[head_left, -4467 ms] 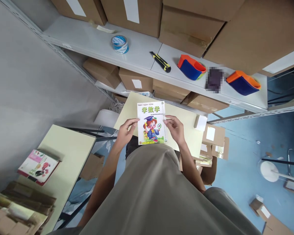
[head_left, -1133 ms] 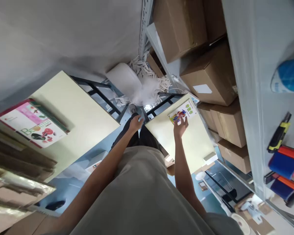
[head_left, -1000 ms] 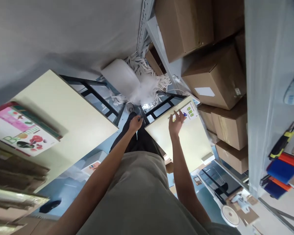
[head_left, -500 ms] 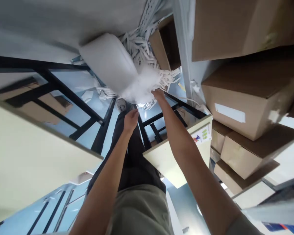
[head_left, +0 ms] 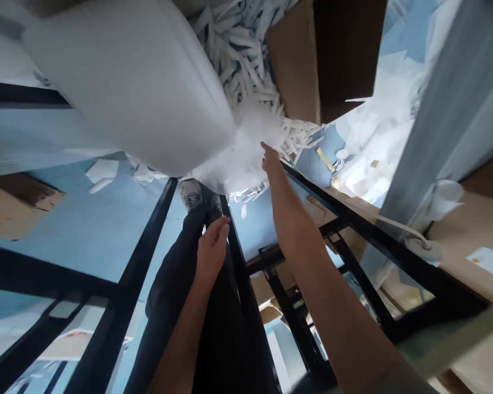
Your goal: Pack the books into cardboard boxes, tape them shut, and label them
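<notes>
My right hand reaches forward over thin white foam sheeting, with its index finger stretched out and the other fingers partly curled. No object shows in it; contact with the sheeting is unclear. A large roll of white foam sheet lies beyond, to the left. My left hand hovers above my legs, fingers loosely curled together and nothing visible in them. Beyond the sheeting is a heap of white foam strips.
Behind the strips stands an open cardboard box. Black metal table frames flank my legs on both sides. A grey post rises at right, with white packing scraps behind it. Another box sits at far left.
My view has moved forward and down, so the foam roll and box look larger. The right index finger now points out more. My left hand stays low over my legs.
</notes>
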Motion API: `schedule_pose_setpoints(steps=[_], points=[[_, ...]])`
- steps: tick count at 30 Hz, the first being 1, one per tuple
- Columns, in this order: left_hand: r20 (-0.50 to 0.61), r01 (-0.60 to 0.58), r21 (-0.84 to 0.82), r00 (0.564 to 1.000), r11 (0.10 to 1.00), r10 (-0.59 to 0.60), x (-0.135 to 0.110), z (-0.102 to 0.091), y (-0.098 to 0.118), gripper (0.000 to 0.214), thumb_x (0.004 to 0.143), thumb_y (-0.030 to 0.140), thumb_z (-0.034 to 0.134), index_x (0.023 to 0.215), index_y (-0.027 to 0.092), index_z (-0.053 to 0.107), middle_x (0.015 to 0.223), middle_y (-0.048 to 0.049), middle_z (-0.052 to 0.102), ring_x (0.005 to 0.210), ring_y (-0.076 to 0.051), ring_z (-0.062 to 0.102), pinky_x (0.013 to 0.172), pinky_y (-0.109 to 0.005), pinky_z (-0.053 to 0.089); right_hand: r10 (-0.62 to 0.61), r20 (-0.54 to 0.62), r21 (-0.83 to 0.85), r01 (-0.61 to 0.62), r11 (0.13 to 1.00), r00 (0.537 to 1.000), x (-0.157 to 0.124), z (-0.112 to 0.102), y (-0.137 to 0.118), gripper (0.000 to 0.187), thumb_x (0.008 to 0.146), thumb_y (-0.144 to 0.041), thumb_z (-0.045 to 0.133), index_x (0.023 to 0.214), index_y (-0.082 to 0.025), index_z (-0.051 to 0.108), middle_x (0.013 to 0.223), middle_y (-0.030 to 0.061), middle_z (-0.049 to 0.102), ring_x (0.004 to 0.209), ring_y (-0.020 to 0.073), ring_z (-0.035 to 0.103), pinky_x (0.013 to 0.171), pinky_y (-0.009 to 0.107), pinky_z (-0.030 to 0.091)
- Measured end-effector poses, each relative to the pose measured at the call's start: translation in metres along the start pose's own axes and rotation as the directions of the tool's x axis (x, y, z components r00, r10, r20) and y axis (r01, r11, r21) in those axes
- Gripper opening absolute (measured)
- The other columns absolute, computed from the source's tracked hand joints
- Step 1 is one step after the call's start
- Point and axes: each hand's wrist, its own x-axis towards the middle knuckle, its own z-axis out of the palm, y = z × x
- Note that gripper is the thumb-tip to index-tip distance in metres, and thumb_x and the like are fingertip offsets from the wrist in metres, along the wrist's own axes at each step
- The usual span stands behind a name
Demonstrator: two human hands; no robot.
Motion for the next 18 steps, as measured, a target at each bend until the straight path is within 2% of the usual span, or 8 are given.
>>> schedule_pose_setpoints(steps=[3, 5, 7, 9, 11, 14, 16, 18], points=[[-0.023, 0.068, -0.020, 0.997, 0.997, -0.069, 0.004, -0.003, -0.028, 0.035, 0.096, 0.042, 0.074, 0.126, 0.024, 0.078, 0.127, -0.0093, 0.081, 0.123, -0.028, 0.076, 0.117, -0.052, 0.057, 0.132, -0.093, 0.092, -0.123, 0.988, 0.987, 0.010, 0.009, 0.000, 0.036, 0.107, -0.035, 0.051, 0.128, -0.009, 0.064, 0.124, 0.0134, 0.070, 0.128, 0.0228, 0.066, 0.107, 0.047, 0.056], [-0.063, 0.117, -0.051, 0.991, 0.992, -0.120, 0.004, -0.002, -0.038, 0.034, 0.095, 0.039, 0.074, 0.124, 0.022, 0.078, 0.125, -0.0099, 0.081, 0.122, -0.029, 0.076, 0.116, -0.052, 0.057, 0.277, -0.158, 0.241, -0.235, 0.942, 0.948, -0.001, 0.013, -0.008, 0.027, 0.106, -0.028, 0.051, 0.124, -0.012, 0.065, 0.116, 0.0102, 0.073, 0.116, 0.0186, 0.072, 0.101, 0.040, 0.060], [-0.100, 0.151, -0.079, 0.982, 0.985, -0.159, 0.000, -0.001, -0.039, 0.034, 0.094, 0.036, 0.074, 0.123, 0.019, 0.078, 0.123, -0.0118, 0.082, 0.118, -0.029, 0.077, 0.114, -0.051, 0.058, 0.450, -0.201, 0.472, -0.316, 0.823, 0.870, -0.027, 0.015, -0.022, 0.017, 0.103, -0.020, 0.056, 0.117, -0.016, 0.065, 0.103, 0.0049, 0.075, 0.101, 0.0150, 0.075, 0.094, 0.033, 0.063], [-0.128, 0.193, -0.082, 0.971, 0.978, -0.202, -0.012, 0.002, -0.028, 0.030, 0.092, 0.031, 0.074, 0.118, 0.016, 0.079, 0.118, -0.0131, 0.082, 0.114, -0.030, 0.078, 0.113, -0.049, 0.057, 0.542, -0.204, 0.635, -0.311, 0.707, 0.815, -0.067, 0.012, -0.042, 0.014, 0.103, -0.017, 0.056, 0.114, -0.018, 0.064, 0.094, 0.0017, 0.075, 0.089, 0.0129, 0.076, 0.087, 0.029, 0.066], [-0.155, 0.222, -0.062, 0.961, 0.973, -0.229, -0.030, 0.005, -0.006, 0.024, 0.090, 0.028, 0.076, 0.112, 0.017, 0.081, 0.114, -0.0129, 0.082, 0.115, -0.030, 0.077, 0.114, -0.047, 0.055, 0.581, -0.182, 0.726, -0.290, 0.623, 0.793, -0.114, 0.006, -0.068, 0.014, 0.106, -0.018, 0.052, 0.116, -0.018, 0.062, 0.092, 0.0011, 0.074, 0.082, 0.0122, 0.076, 0.083, 0.028, 0.067], [-0.145, 0.184, -0.092, 0.970, 0.979, -0.196, -0.062, 0.013, 0.046, 0.020, 0.091, 0.028, 0.078, 0.108, 0.019, 0.081, 0.114, -0.0115, 0.082, 0.118, -0.029, 0.075, 0.114, -0.043, 0.053, 0.655, -0.128, 0.816, -0.297, 0.497, 0.744, -0.188, -0.005, -0.112, 0.016, 0.110, -0.022, 0.047, 0.120, -0.019, 0.060, 0.092, 0.0014, 0.074, 0.078, 0.0117, 0.077, 0.077, 0.026, 0.068], [-0.067, 0.183, -0.162, 0.978, 0.970, -0.196, -0.082, 0.022, 0.087, 0.019, 0.095, 0.033, 0.076, 0.106, 0.018, 0.081, 0.115, -0.0118, 0.081, 0.120, -0.028, 0.074, 0.111, -0.040, 0.054, 0.675, -0.099, 0.851, -0.289, 0.438, 0.731, -0.236, -0.012, -0.144, 0.016, 0.110, -0.021, 0.044, 0.119, -0.019, 0.058, 0.089, 0.0012, 0.072, 0.075, 0.0118, 0.076, 0.073, 0.025, 0.068], [0.030, 0.263, -0.228, 0.964, 0.937, -0.263, -0.102, 0.031, 0.127, 0.028, 0.099, 0.041, 0.073, 0.107, 0.015, 0.079, 0.116, -0.0140, 0.080, 0.119, -0.028, 0.074, 0.108, -0.038, 0.054, 0.665, -0.087, 0.870, -0.268, 0.413, 0.742, -0.283, -0.016, -0.174, 0.016, 0.109, -0.018, 0.043, 0.114, -0.020, 0.057, 0.085, 0.0010, 0.071, 0.072, 0.0124, 0.076, 0.071, 0.025, 0.067]])
